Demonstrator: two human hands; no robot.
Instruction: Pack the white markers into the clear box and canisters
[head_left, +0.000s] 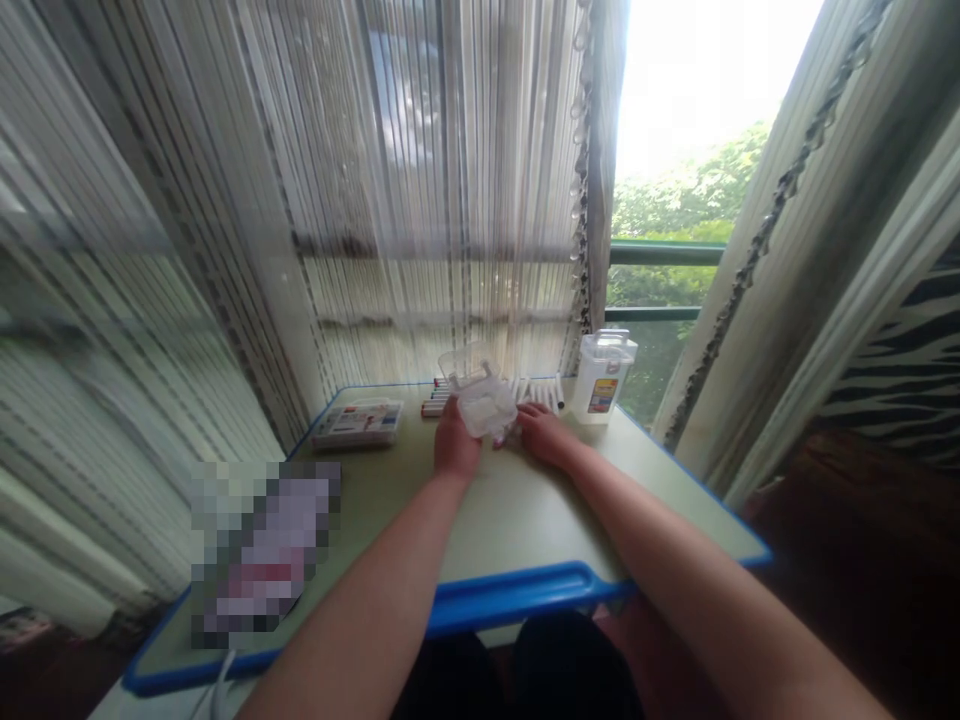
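Note:
My left hand (455, 443) is closed around a clear plastic box (484, 400) whose lid stands open toward the window. My right hand (547, 432) lies on the table just right of the box, fingers curled near its lower edge; whether it holds anything I cannot make out. A row of markers (536, 390) lies on the table behind the box, by the curtain. The green table with a blue rim (517, 590) carries everything.
A clear lidded container with a label (602, 376) stands at the back right. A flat marker case (358, 423) lies at the back left. A blurred-out object (259, 545) sits at the front left. Striped curtains hang behind, with a window at right.

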